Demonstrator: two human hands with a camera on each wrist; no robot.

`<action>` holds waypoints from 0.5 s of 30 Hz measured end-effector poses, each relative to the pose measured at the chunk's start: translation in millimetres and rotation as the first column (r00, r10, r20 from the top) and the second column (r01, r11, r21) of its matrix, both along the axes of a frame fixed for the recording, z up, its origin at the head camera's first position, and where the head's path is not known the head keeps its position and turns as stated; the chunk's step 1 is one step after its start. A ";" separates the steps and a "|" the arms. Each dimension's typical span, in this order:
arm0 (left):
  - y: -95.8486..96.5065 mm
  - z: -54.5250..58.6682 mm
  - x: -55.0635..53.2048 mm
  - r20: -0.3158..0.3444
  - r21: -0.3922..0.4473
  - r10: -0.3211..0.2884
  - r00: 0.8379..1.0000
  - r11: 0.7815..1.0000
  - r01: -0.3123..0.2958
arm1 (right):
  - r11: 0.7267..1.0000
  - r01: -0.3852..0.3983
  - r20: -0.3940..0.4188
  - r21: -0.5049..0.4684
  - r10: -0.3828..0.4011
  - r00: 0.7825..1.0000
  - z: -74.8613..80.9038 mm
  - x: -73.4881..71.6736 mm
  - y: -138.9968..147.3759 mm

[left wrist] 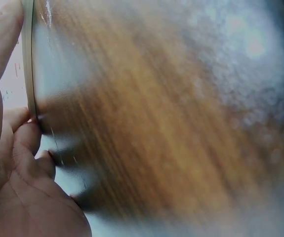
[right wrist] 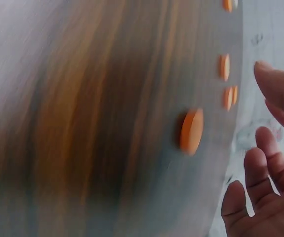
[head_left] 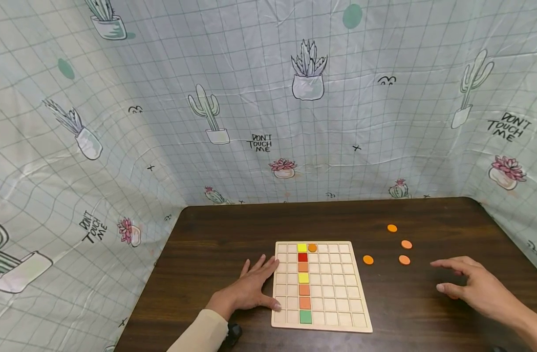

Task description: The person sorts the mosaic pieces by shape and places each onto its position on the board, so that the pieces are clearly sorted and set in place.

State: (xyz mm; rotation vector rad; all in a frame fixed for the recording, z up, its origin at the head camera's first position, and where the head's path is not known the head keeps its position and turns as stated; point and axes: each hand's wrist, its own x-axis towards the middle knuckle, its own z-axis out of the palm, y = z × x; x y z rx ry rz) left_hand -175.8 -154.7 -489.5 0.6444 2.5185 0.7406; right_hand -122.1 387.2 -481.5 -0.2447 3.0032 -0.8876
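Observation:
A pale wooden grid board [head_left: 334, 292] lies flat on the dark table. One column of it holds several coloured squares, running from a yellow square [head_left: 302, 248] at the far end to a green square [head_left: 305, 317] at the near end. Beside the top yellow square sits an orange disc [head_left: 312, 248] in a cell. My left hand [head_left: 249, 288] rests at the board's left edge, fingers spread and thumb on its border. To the right, my right hand [head_left: 475, 288] hovers over the table with fingers loosely extended, near several loose orange discs [head_left: 404, 260]. Its wrist view shows one disc [right wrist: 192, 131] close by.
The dark wooden table [head_left: 224, 225] meets a patterned curtain [head_left: 246, 98] at its back and sides. Between the board and my right hand lie the loose discs, the nearest to the board being an orange disc [head_left: 368, 260].

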 end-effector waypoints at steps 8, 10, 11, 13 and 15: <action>-1.2 -2.2 -1.9 0.005 0.016 -0.009 1.000 1.000 0.009 | 0.997 0.003 0.076 0.080 -0.010 0.997 -14.0 2.9 32.2; -1.7 -1.8 -2.0 0.008 0.018 -0.011 1.000 1.000 0.011 | 0.996 0.004 0.081 0.087 -0.011 0.997 -18.3 2.8 35.2; -1.8 -1.7 -2.0 0.010 0.019 -0.012 1.000 1.000 0.011 | 0.996 0.008 0.085 0.090 -0.015 0.996 -20.1 2.4 36.0; -1.4 -1.3 -1.8 0.011 0.018 -0.011 1.000 1.000 0.011 | 0.995 0.021 0.090 0.093 -0.030 0.995 -21.7 2.3 35.5; -0.9 -1.3 -1.6 0.007 0.014 -0.012 1.000 1.000 0.012 | 0.995 0.034 0.091 0.092 -0.042 0.995 -22.0 2.4 34.3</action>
